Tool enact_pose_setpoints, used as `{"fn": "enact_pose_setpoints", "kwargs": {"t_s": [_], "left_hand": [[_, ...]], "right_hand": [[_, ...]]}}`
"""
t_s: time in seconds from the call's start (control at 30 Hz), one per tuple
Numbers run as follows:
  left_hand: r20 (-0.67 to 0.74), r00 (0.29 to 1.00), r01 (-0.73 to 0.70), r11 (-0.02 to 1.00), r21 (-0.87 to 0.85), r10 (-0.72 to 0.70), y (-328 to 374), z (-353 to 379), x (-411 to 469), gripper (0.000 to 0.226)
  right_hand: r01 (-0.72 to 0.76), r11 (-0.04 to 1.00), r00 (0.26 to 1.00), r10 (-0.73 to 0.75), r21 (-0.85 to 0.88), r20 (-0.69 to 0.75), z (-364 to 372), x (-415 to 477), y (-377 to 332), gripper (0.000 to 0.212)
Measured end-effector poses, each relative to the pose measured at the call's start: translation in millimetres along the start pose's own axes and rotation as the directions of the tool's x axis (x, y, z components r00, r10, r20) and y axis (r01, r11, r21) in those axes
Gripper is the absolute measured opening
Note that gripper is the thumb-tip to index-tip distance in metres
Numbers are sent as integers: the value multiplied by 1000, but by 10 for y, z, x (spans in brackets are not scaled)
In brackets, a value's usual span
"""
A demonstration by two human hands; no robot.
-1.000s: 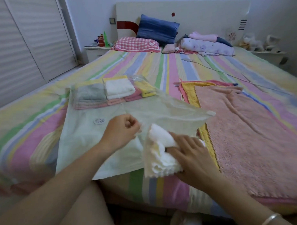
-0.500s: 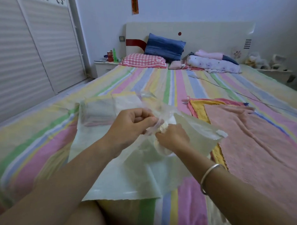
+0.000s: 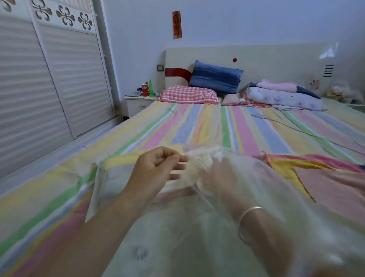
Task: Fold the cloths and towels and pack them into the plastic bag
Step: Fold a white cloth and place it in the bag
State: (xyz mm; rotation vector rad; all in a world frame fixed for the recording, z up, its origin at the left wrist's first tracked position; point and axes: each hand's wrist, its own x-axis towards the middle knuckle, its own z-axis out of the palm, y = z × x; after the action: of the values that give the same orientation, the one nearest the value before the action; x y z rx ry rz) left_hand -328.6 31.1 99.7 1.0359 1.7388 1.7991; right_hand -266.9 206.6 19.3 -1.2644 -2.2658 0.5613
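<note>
Clear plastic bag [image 3: 176,238] lies on the striped bed [image 3: 197,125], mouth toward the person, film lifted and spread across the lower-middle of the view. Everything below is placed relative to the bag.

Left hand [image 3: 155,170] is at the bag's near-left rim, outside the film, fingers curled, thumb & forefinger pinching the plastic edge and holding the mouth up.

Right hand [image 3: 220,178] is inside the bag, seen thru the film w/ the wrist and a thin bracelet [image 3: 249,213] also under the plastic. Its fingers reach the white cloth [image 3: 196,163], which sits bunched inside the bag at its far end, just beside the left hand's fingertips. Too blurred to tell whether the right hand grips the cloth or only pushes it.

Just right of the bag, touching its edge: a yellow towel [image 3: 286,169] w/ a pink towel [image 3: 334,191] laid flat over it.

Well beyond the bag, at the headboard: a red-checked pillow [image 3: 188,94] and a blue pillow [image 3: 215,79] behind it. Beyond-left of the bag, off the bed, is a white nightstand [image 3: 138,103].
</note>
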Motion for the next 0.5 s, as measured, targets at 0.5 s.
{"fn": "enact_pose_setpoints", "kwargs": {"t_s": [0.5], "left_hand": [[126,967,-51,319,946,-220,-1523,30,1674,70]], "right_hand": [[-206,977,979,205,-49,-16,535,1261,70,50]]}}
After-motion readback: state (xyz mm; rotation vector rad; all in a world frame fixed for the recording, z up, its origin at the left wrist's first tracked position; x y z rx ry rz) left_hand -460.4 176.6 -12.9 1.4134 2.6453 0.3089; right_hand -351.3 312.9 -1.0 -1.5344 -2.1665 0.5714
